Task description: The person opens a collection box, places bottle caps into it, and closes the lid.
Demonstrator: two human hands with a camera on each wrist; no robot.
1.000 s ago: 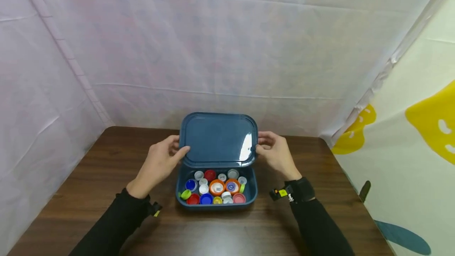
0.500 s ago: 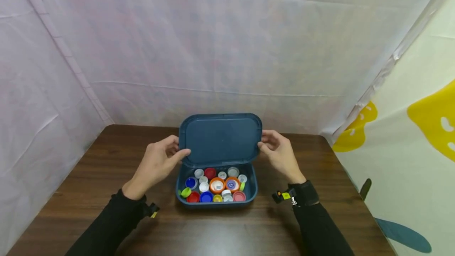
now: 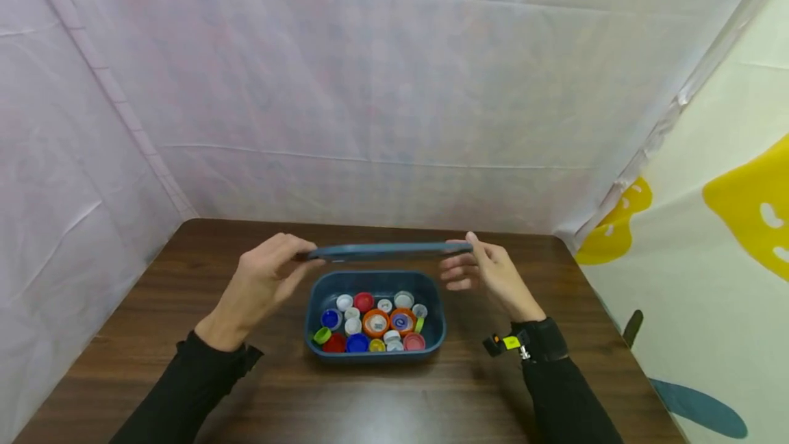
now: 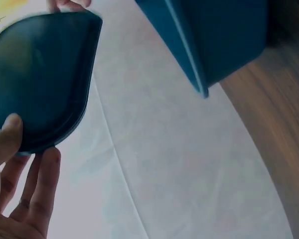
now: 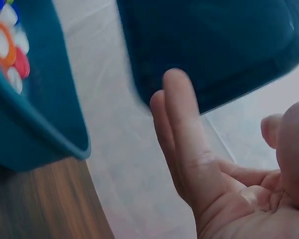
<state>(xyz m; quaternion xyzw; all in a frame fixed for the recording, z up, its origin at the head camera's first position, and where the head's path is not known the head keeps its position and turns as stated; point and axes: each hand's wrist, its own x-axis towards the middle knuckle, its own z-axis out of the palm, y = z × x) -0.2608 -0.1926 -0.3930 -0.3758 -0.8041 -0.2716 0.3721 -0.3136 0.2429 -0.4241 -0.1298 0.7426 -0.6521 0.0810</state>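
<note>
In the head view a dark blue plastic lid (image 3: pixel 388 251) is held up nearly edge-on, above and behind a matching box (image 3: pixel 374 358). My left hand (image 3: pixel 259 286) pinches the lid's left end; the left wrist view shows the thumb on one face and fingers behind. At the other end my right hand (image 3: pixel 501 284) has fairly straight fingers against the lid's corner, and its thumb stands apart from the lid in the right wrist view. Inside the uncovered box lie several bottle caps, including an orange cap (image 3: pixel 376 324), a blue cap (image 3: pixel 357 343) and a red cap (image 3: pixel 364 302).
The box stands on a brown wooden table (image 3: pixel 154 334). White cloth (image 3: pixel 382 88) hangs behind the table's far edge. On the right hangs a pale cloth with yellow shapes (image 3: pixel 755 197).
The lid has tipped from facing me to nearly edge-on, and its lower edge has come away from the box. My right hand has moved slightly right and its fingers have loosened.
</note>
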